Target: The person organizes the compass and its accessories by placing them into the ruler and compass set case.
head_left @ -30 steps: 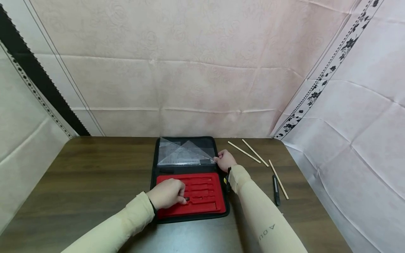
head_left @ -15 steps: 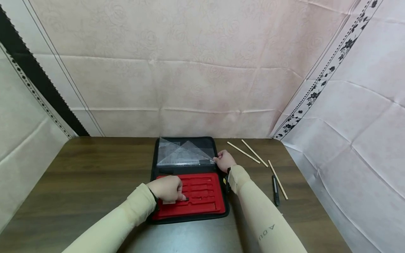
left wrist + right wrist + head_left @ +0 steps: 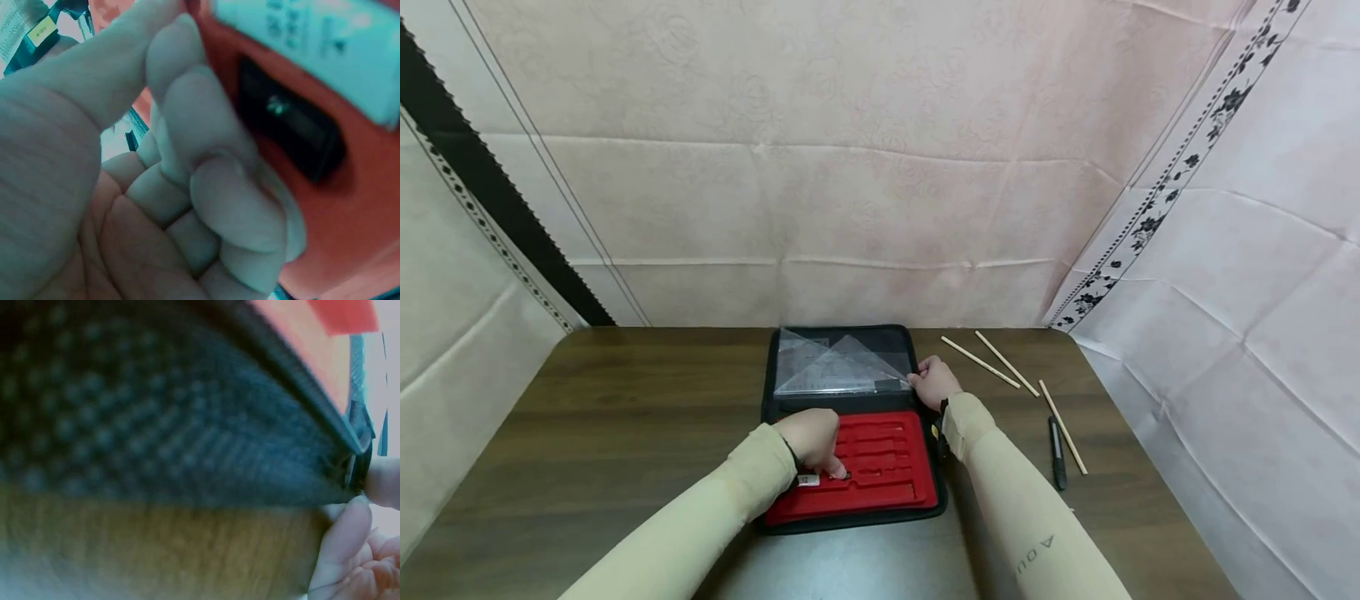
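Observation:
An open black zip case [image 3: 895, 518] lies on the table, its near half holding a red moulded tray [image 3: 880, 496] with several slots. My left hand [image 3: 811, 437] reaches over the tray's left part, thumb and forefinger pinching a small dark piece [image 3: 848, 476]; its kind cannot be told. Beside those fingers, the left wrist view has a white printed label [image 3: 312, 44] and a black object [image 3: 290, 119] on the red surface. At the case's right edge, my right hand [image 3: 934, 382] pinches the rim. The right wrist view has its thumb and finger [image 3: 347, 531] at the case's corner.
Clear plastic [image 3: 827, 367] with crossing diagonal edges covers the case's far half. On the right of the table lie several thin wooden sticks [image 3: 1063, 429] and a black utility knife [image 3: 1057, 454]. Pale cloth [image 3: 850, 208] hangs behind the table.
My left hand has shifted slightly, its wrist moving right and up over the tray, and a white label shows beneath it. The right hand stays at the case's edge.

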A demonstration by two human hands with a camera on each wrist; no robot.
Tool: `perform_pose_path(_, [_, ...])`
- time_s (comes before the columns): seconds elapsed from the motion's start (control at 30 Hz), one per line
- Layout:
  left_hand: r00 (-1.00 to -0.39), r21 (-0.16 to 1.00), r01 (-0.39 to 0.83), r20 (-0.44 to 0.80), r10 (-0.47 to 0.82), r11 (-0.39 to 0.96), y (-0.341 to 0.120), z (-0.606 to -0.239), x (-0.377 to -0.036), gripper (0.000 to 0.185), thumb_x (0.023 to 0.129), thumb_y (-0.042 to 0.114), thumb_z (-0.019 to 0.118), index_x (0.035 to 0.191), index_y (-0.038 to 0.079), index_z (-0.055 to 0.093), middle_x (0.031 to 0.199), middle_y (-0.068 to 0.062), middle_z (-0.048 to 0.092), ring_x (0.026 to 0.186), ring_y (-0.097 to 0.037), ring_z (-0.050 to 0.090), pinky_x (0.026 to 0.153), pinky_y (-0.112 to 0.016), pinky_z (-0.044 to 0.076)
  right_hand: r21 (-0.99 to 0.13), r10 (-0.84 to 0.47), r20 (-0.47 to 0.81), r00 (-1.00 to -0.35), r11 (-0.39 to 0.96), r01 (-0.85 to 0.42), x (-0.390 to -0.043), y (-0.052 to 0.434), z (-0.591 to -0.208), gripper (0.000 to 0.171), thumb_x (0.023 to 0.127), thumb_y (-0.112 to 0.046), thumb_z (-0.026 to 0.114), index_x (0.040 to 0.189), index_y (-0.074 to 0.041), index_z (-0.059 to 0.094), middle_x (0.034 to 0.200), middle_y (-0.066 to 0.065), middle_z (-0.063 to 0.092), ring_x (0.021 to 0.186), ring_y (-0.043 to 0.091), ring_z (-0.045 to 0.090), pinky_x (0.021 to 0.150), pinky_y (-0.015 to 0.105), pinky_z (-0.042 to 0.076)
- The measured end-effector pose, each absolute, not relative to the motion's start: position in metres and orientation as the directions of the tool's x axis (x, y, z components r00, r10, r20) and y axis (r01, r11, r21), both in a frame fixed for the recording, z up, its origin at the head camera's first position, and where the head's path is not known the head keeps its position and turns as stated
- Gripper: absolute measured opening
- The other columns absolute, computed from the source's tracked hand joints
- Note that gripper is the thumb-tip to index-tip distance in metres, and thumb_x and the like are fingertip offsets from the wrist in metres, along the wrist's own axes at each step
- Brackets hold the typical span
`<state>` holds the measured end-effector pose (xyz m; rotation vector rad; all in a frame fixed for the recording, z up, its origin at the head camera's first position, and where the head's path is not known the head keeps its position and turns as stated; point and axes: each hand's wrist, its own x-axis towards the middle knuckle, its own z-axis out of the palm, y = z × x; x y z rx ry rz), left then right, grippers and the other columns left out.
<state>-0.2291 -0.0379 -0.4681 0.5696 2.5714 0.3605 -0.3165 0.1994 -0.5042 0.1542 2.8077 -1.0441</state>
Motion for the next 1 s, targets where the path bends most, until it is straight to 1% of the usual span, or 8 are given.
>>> perform_pose_path(0.1, [-0.794,0.321,0.265,-0.461,0.395,0.909,-0.034,-0.46,-0.232,0.04,0.074,0.034,0.085,0.052,0.009,0.062,0.046,0.001,0.055,0.047,-0.011,0.047,0.052,-0.025,0.038,-0.648,0.04,-0.174,-0.984,0.748,0.145,-0.318,0.199,-0.502,0.03,0.096,-0.023,0.061,0.113,0.0,0.051,0.103,0.012,0.056,0.095,0.027,0.054,0.087,0.04,0.044])
perform_pose_path(0.2, [-0.791,0.284,0.235,-0.5,0.353,0.93,-0.031,-0.453,-0.233,0.04,0.072,0.034,0.086,0.054,0.008,0.061,0.048,0.001,0.057,0.046,-0.011,0.048,0.053,-0.025,0.039,-0.655,0.018,-0.178,-0.984,0.744,0.132,-0.319,0.198,-0.5,0.03,0.097,-0.023,0.06,0.113,0.001,0.05,0.103,0.013,0.055,0.096,0.027,0.054,0.087,0.04,0.044])
perform_pose_path(0.4, [-0.794,0.247,0.264,-0.494,0.355,0.932,-0.025,-0.444,-0.231,0.039,0.07,0.032,0.088,0.069,0.008,0.057,0.055,-0.003,0.063,0.05,-0.01,0.053,0.063,-0.025,0.044,-0.654,0.005,-0.201,-0.98,0.744,0.137,-0.318,0.201,-0.499,0.027,0.096,-0.023,0.06,0.106,-0.001,0.049,0.098,0.011,0.053,0.091,0.025,0.052,0.083,0.038,0.043])
perform_pose_path(0.5, [-0.796,0.241,0.259,-0.495,0.349,0.935,-0.023,-0.445,-0.23,0.04,0.07,0.032,0.088,0.071,0.008,0.056,0.06,-0.004,0.065,0.054,-0.012,0.053,0.066,-0.027,0.044,-0.657,-0.001,-0.218,-0.976,0.74,0.145,-0.316,0.203,-0.499,0.031,0.096,-0.029,0.061,0.102,-0.002,0.047,0.094,0.011,0.05,0.088,0.025,0.05,0.08,0.037,0.042])
perform_pose_path(0.67, [-0.796,0.236,0.256,-0.498,0.343,0.938,-0.024,-0.447,-0.23,0.039,0.071,0.033,0.088,0.069,0.009,0.057,0.057,-0.003,0.063,0.053,-0.012,0.052,0.065,-0.026,0.044,-0.654,-0.012,-0.229,-0.973,0.742,0.145,-0.316,0.205,-0.5,0.043,0.091,-0.041,0.065,0.101,-0.004,0.046,0.09,0.009,0.047,0.085,0.023,0.048,0.075,0.035,0.039])
perform_pose_path(0.83, [-0.796,0.211,0.291,-0.488,0.359,0.933,-0.021,-0.444,-0.229,0.036,0.072,0.03,0.087,0.067,0.007,0.06,0.053,-0.003,0.061,0.053,-0.012,0.053,0.066,-0.026,0.046,-0.63,-0.022,-0.217,-0.976,0.767,0.123,-0.316,0.205,-0.5,0.05,0.085,-0.049,0.07,0.095,-0.006,0.045,0.085,0.008,0.045,0.081,0.023,0.047,0.07,0.034,0.037])
perform_pose_path(0.93, [-0.796,0.169,0.32,-0.486,0.361,0.932,-0.017,-0.441,-0.228,0.035,0.071,0.029,0.088,0.071,0.007,0.061,0.063,-0.001,0.062,0.063,-0.013,0.055,0.074,-0.028,0.048,-0.62,-0.031,-0.225,-0.974,0.776,0.119,-0.313,0.205,-0.499,0.056,0.08,-0.052,0.074,0.093,-0.005,0.046,0.084,0.009,0.046,0.079,0.023,0.047,0.068,0.034,0.037])
perform_pose_path(1.0, [-0.796,0.138,0.326,-0.494,0.35,0.935,-0.015,-0.44,-0.227,0.035,0.071,0.029,0.088,0.074,0.007,0.062,0.071,-0.001,0.061,0.071,-0.014,0.053,0.079,-0.029,0.048,-0.612,-0.031,-0.241,-0.97,0.78,0.127,-0.312,0.204,-0.499,0.059,0.076,-0.054,0.077,0.093,-0.006,0.048,0.084,0.01,0.049,0.08,0.023,0.049,0.068,0.034,0.039])
